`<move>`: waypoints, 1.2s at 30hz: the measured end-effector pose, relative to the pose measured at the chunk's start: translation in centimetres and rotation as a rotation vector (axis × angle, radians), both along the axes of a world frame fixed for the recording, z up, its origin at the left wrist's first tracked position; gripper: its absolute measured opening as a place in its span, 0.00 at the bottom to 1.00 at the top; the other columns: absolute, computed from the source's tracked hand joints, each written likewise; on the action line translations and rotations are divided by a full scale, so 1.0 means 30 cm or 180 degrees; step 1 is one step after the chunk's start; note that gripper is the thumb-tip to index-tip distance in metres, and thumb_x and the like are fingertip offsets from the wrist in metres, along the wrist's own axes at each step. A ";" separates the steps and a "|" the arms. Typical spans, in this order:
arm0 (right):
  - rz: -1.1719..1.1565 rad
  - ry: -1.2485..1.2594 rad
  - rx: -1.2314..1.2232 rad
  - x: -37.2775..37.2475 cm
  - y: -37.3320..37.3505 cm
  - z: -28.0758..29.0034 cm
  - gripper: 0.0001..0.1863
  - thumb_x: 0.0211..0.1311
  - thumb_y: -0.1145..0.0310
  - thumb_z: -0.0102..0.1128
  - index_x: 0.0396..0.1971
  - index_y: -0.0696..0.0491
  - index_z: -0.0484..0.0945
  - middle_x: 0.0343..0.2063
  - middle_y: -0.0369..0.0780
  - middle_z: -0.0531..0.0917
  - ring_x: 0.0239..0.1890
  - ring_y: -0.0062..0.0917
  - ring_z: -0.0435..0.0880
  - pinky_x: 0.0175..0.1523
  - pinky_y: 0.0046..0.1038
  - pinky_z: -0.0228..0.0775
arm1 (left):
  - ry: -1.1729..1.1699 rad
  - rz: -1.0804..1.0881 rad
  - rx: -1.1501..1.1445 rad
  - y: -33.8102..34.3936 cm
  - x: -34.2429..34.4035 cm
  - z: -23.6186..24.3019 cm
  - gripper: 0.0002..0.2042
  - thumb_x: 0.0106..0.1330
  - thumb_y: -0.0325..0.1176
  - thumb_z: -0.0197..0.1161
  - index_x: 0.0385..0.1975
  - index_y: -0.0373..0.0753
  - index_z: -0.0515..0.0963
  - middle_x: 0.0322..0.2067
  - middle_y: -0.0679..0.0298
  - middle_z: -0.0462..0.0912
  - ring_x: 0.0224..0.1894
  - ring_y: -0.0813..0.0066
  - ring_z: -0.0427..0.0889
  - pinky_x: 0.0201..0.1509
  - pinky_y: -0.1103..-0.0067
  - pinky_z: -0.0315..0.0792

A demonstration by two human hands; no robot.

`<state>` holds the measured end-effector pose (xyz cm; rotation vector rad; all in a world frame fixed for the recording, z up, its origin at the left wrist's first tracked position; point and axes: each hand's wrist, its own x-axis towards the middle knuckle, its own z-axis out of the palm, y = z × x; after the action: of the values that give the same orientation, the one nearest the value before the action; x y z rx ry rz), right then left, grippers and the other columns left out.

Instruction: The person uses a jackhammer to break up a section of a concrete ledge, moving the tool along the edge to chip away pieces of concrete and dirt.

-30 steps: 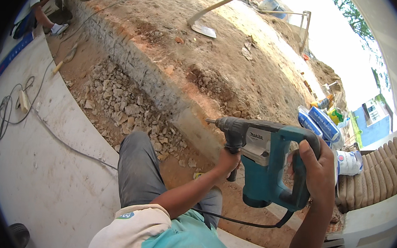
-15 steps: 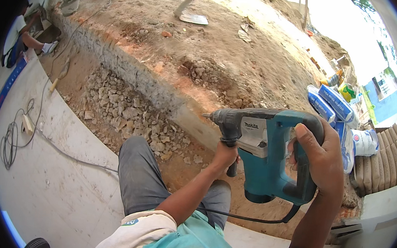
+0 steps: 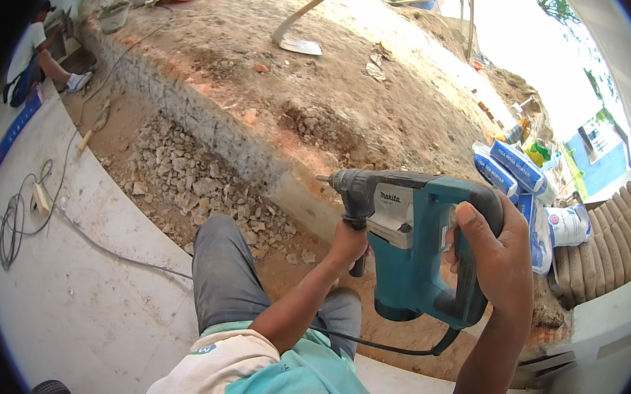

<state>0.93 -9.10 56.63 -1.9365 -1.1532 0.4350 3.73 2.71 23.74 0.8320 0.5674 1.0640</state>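
Fingers [image 3: 476, 232] of the right hand [image 3: 499, 267] wrap tight around the rear grip of the teal hammer drill [image 3: 420, 238]; the left hand [image 3: 347, 244] is closed on its black side handle below the nose. Held in the air above the knee [image 3: 215, 248], the drill points left toward the concrete ledge [image 3: 210, 126]. Its black cord [image 3: 385, 345] loops under the body. Rubble [image 3: 190, 187] lies at the ledge's foot. Blue-and-white sacks [image 3: 514, 168] are stacked at the right. Far left, another person [image 3: 34, 56] crouches near a coiled cable [image 3: 10, 221] on the slab.
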 end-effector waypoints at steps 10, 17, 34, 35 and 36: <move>0.0295 -0.0376 -0.0397 0.073 0.219 0.012 0.21 0.62 0.53 0.66 0.37 0.60 0.80 0.21 0.36 0.79 0.19 0.17 0.77 0.24 0.21 0.70 | -0.0041 -0.0252 -0.0463 0.069 -0.016 0.092 0.06 0.66 0.26 0.54 0.29 0.32 0.74 0.16 0.61 0.74 0.15 0.71 0.75 0.17 0.74 0.69; 0.0534 -0.0924 -0.0703 0.154 0.421 0.127 0.28 0.60 0.42 0.61 0.34 0.58 0.80 0.18 0.38 0.80 0.17 0.20 0.80 0.23 0.23 0.73 | 0.0058 -0.0476 -0.1139 0.157 0.013 0.206 0.02 0.58 0.24 0.55 0.27 0.33 0.72 0.21 0.59 0.76 0.21 0.70 0.76 0.24 0.73 0.73; 0.0904 -0.1324 -0.1033 0.083 0.512 0.086 0.29 0.61 0.41 0.61 0.28 0.58 0.80 0.16 0.36 0.78 0.15 0.19 0.78 0.20 0.21 0.71 | 0.0227 -0.0471 -0.1222 0.172 -0.055 0.224 0.27 0.66 0.40 0.64 0.59 0.28 0.69 0.49 0.55 0.80 0.48 0.67 0.82 0.49 0.69 0.77; 0.0881 -0.1356 -0.1054 0.081 0.511 0.088 0.29 0.61 0.41 0.61 0.27 0.58 0.80 0.16 0.37 0.78 0.15 0.19 0.79 0.20 0.21 0.71 | 0.0066 -0.0390 -0.1188 0.182 -0.041 0.217 0.25 0.64 0.40 0.66 0.55 0.29 0.72 0.47 0.56 0.81 0.46 0.69 0.82 0.47 0.71 0.76; 0.0875 -0.1358 -0.1098 0.077 0.511 0.077 0.30 0.61 0.41 0.61 0.26 0.58 0.80 0.16 0.37 0.78 0.15 0.19 0.79 0.20 0.21 0.71 | -0.0069 -0.0300 -0.1184 0.187 -0.033 0.199 0.24 0.62 0.40 0.68 0.52 0.30 0.75 0.44 0.58 0.82 0.43 0.72 0.82 0.46 0.73 0.76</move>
<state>3.25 6.24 58.95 -2.2443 -1.7255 0.3942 2.74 8.32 29.73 0.5148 0.6762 0.8462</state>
